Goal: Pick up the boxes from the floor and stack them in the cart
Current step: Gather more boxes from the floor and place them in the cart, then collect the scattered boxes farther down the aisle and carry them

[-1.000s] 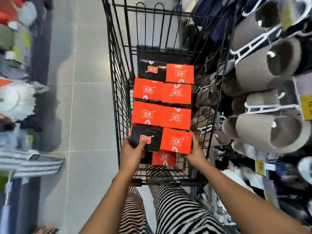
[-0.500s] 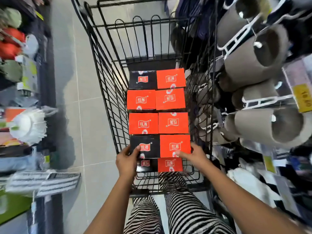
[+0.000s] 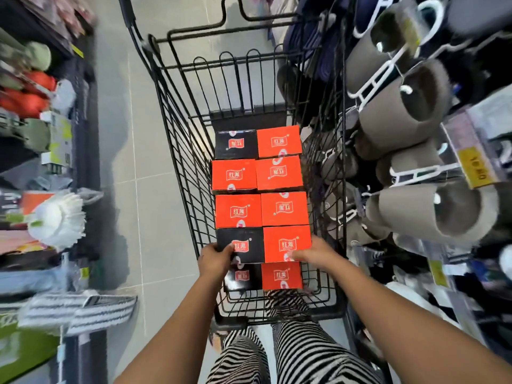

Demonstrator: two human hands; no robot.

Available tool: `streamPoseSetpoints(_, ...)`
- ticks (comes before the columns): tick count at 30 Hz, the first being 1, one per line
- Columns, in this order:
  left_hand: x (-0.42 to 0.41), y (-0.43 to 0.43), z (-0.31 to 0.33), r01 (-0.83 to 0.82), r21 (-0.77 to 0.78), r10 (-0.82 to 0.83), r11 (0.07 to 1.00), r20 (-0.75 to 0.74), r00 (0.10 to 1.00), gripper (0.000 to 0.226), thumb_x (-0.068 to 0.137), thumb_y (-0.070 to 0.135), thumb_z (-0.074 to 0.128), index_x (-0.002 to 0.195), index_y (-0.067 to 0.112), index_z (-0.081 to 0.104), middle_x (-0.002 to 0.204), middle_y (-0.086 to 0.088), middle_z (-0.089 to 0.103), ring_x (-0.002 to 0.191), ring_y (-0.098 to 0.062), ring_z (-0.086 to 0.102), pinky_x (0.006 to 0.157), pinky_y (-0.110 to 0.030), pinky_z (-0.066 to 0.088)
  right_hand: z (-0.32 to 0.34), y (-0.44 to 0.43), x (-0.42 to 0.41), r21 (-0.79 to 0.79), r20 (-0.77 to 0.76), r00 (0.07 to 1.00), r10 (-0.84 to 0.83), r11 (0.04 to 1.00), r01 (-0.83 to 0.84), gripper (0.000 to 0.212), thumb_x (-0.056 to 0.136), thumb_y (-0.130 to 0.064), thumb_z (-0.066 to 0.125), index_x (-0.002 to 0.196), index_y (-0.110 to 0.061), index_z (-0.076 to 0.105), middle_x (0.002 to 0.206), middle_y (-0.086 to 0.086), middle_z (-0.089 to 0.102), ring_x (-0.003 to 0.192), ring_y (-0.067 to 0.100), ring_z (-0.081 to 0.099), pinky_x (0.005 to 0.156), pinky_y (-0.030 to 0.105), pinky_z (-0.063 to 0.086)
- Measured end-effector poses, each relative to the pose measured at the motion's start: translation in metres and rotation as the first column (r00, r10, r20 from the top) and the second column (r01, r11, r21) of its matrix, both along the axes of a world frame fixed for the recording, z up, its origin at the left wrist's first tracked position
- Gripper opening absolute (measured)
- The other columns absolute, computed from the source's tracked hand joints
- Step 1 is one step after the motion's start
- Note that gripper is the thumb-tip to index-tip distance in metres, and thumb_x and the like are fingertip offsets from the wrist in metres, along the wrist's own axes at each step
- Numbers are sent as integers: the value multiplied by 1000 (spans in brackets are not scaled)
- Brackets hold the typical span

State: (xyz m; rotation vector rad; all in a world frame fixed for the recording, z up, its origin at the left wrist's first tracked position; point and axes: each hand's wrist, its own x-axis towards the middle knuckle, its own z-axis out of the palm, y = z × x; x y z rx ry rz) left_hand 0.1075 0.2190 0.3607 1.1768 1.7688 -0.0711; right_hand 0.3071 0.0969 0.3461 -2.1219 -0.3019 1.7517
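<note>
A black wire cart (image 3: 177, 151) holds several orange and black boxes laid in two columns. My left hand (image 3: 214, 259) grips the near left corner of a black box (image 3: 243, 239) on the top layer. My right hand (image 3: 313, 253) holds the near right edge of the orange box (image 3: 286, 239) beside it. Both boxes sit on a lower layer, of which a black box (image 3: 245, 278) and an orange box (image 3: 281, 275) show nearest me.
Grey slippers on white hangers (image 3: 410, 106) crowd the right side of the cart. Shelves with goods and a white mop head (image 3: 58, 220) line the left. Grey tiled floor (image 3: 130, 151) runs between shelf and cart. My striped trousers (image 3: 291, 345) are behind the cart.
The view has tilted so the cart sits lower and more of its front shows. Both hands stay on the nearest two top boxes, which sit level in line with the row.
</note>
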Motion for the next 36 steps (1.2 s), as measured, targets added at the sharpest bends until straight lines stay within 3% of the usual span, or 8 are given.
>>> streamPoseSetpoints(4, 2, -2, 17, 63, 37, -61, 997, -50, 997, 34, 87, 33, 64, 104, 4, 67, 102, -13, 70, 91, -28, 61, 70, -27, 39, 11, 17, -8, -171, 255, 940, 224, 968, -185, 42, 77, -26, 73, 113, -8, 61, 110, 8, 66, 99, 24, 63, 90, 35, 53)
streamPoseSetpoints(8, -19, -5, 44, 95, 174, -96, 980, -3, 995, 32, 90, 25, 62, 112, 2, 65, 112, -15, 68, 103, -30, 61, 80, -29, 42, 52, 34, -37, -255, 631, 672, 387, 922, -291, 55, 83, -27, 61, 131, -7, 44, 128, 14, 51, 123, 32, 46, 97, 41, 46)
streamPoseSetpoints(13, -101, -12, 78, -43, 449, 7, 893, 82, 997, 27, 91, 23, 60, 111, 7, 67, 109, -12, 71, 104, -28, 64, 90, -33, 48, 78, 60, -109, -97, 742, 529, 413, 846, -524, 43, 84, -22, 55, 121, -3, 47, 122, 19, 53, 119, 38, 45, 97, 40, 39)
streamPoseSetpoints(18, -240, -52, 107, -310, 574, 309, 758, 102, 946, 32, 93, 25, 57, 121, 10, 61, 119, -11, 65, 111, -29, 59, 93, -37, 47, 104, 80, -235, -39, 812, 323, 486, 597, -801, 42, 89, -30, 55, 118, 1, 50, 122, 25, 55, 115, 41, 50, 96, 43, 39)
streamPoseSetpoints(24, -421, -169, 116, -566, 564, 655, 602, 58, 754, 42, 94, 36, 57, 130, 15, 55, 128, -8, 61, 118, -27, 55, 88, -29, 40, 122, 53, -415, -15, 767, 148, 624, 248, -969, 59, 93, -47, 50, 126, 1, 42, 120, 21, 56, 114, 38, 52, 93, 41, 43)
streamPoseSetpoints(27, -494, -243, 111, -635, 554, 771, 538, -19, 637, 51, 92, 42, 58, 134, 13, 51, 132, -12, 58, 122, -30, 52, 96, -33, 39, 119, 23, -499, -57, 742, -7, 670, 53, -997, 62, 92, -50, 50, 126, 1, 42, 122, 23, 55, 116, 38, 50, 98, 40, 39)
streamPoseSetpoints(33, -583, -394, 95, -784, 490, 921, 381, -126, 369, 52, 88, 49, 60, 127, 16, 57, 124, -16, 62, 116, -36, 55, 94, -38, 43, 111, -45, -634, -113, 644, -235, 728, -214, -970, 77, 88, -54, 53, 143, -5, 30, 136, 20, 46, 129, 38, 37, 103, 41, 37)
streamPoseSetpoints(36, -606, -452, 82, -856, 421, 953, 298, -179, 244, 64, 87, 56, 56, 136, 14, 48, 131, -17, 57, 121, -36, 51, 98, -40, 42, 104, -76, -684, -141, 635, -374, 676, -375, -916, 79, 87, -55, 55, 144, -7, 29, 140, 20, 43, 131, 37, 36, 103, 41, 38)
